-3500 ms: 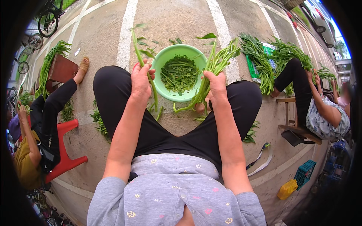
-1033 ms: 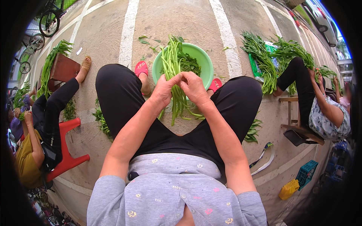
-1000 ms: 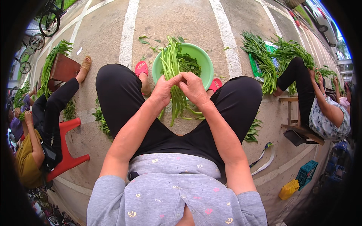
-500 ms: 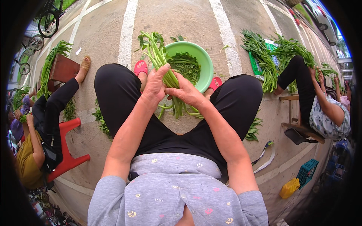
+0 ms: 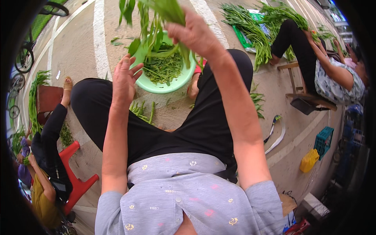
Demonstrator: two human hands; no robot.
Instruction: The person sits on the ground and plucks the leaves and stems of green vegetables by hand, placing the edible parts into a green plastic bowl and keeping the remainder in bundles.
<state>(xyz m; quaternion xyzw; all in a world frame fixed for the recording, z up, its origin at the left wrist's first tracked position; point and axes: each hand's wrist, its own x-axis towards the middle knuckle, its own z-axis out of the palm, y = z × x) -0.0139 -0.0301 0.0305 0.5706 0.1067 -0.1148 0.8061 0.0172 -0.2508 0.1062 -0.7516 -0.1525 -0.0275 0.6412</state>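
My right hand (image 5: 196,35), raised over the far side of the basin, is closed round a bunch of water spinach (image 5: 166,9). The bunch is blurred by motion, and its long leaves hang down toward the basin. Below it, a light green plastic basin (image 5: 159,89) stands on the ground between my feet, with loose leaves and stem pieces (image 5: 164,68) inside. My left hand (image 5: 124,80) is at the basin's left rim, fingers apart, holding nothing. Several cut stems (image 5: 141,111) lie on the ground between my legs.
Long bundles of greens (image 5: 246,29) lie at the far right, near a person on a wooden stool (image 5: 291,72). At left are a red plastic stool (image 5: 74,176), a brown box-like seat (image 5: 47,98) and more seated people. A teal crate (image 5: 324,143) and yellow bag (image 5: 309,159) sit at lower right.
Both hands were on the bunch; my left has let go and moved left. My right hand has lifted the bunch up and away, its leaves now hanging over the basin. The view has shifted.
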